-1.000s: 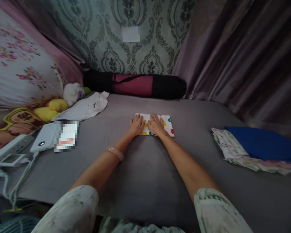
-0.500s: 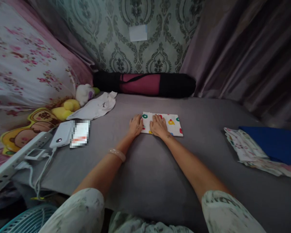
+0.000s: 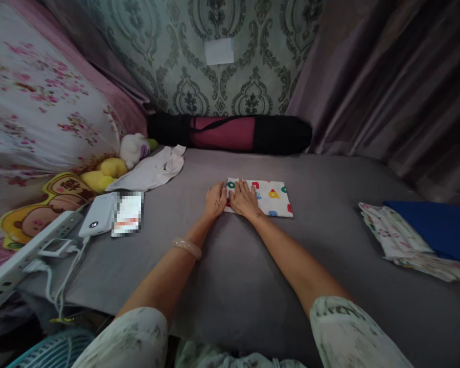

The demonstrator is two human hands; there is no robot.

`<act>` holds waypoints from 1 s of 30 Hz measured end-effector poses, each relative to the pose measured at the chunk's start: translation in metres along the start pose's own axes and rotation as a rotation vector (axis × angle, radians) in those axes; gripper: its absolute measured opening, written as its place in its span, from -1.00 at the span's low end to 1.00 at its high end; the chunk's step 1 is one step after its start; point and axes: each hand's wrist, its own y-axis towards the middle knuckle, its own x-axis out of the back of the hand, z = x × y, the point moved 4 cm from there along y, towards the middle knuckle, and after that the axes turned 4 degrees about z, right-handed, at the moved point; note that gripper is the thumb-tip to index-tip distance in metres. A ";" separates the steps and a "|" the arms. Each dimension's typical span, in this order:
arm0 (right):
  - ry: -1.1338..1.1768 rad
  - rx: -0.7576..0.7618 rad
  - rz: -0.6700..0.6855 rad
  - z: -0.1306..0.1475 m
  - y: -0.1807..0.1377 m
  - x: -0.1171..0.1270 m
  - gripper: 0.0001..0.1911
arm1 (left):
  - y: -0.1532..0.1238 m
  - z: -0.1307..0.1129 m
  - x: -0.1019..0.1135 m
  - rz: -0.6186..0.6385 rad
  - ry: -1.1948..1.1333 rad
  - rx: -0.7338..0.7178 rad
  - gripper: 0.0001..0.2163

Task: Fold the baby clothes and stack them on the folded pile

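A white cloth printed with colourful shapes (image 3: pixel 273 198) lies folded into a flat rectangle on the grey bed sheet (image 3: pixel 230 276). My right hand (image 3: pixel 246 198) presses flat on its left part, palm down with the fingers spread. Against the left edge of the cloth rests my left hand (image 3: pixel 215 200), back upward and fingers stretched forward; its fingertips are partly hard to make out. Neither hand grips the cloth. A pale bangle (image 3: pixel 187 248) circles my left forearm.
To the right lie folded printed fabric (image 3: pixel 394 232) and a blue cloth (image 3: pixel 437 225). On the left are a white garment (image 3: pixel 149 171), plush toys (image 3: pixel 111 171), a power bank (image 3: pixel 97 214) and a power strip (image 3: pixel 34 250) with cables. A black-and-maroon long bag (image 3: pixel 222 134) lines the wall.
My right hand has slid left across the folded cloth, toward my left hand, uncovering more of the print. My left hand stays at the left edge. The view has shifted slightly.
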 end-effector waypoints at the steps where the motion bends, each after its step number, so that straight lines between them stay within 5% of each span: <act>1: -0.002 0.000 0.000 0.000 -0.001 -0.001 -0.39 | 0.000 0.000 -0.001 -0.002 -0.002 -0.003 -0.56; 10: -0.002 -0.019 0.060 0.003 0.005 0.005 -0.41 | -0.002 -0.001 0.002 -0.008 -0.043 0.002 -0.56; 19: -0.069 0.157 0.106 0.022 0.009 -0.006 -0.40 | -0.004 -0.003 0.008 -0.052 -0.154 0.039 -0.48; 30: 0.173 0.051 0.028 -0.009 0.016 0.013 -0.43 | -0.010 -0.009 0.008 0.010 -0.115 -0.019 -0.49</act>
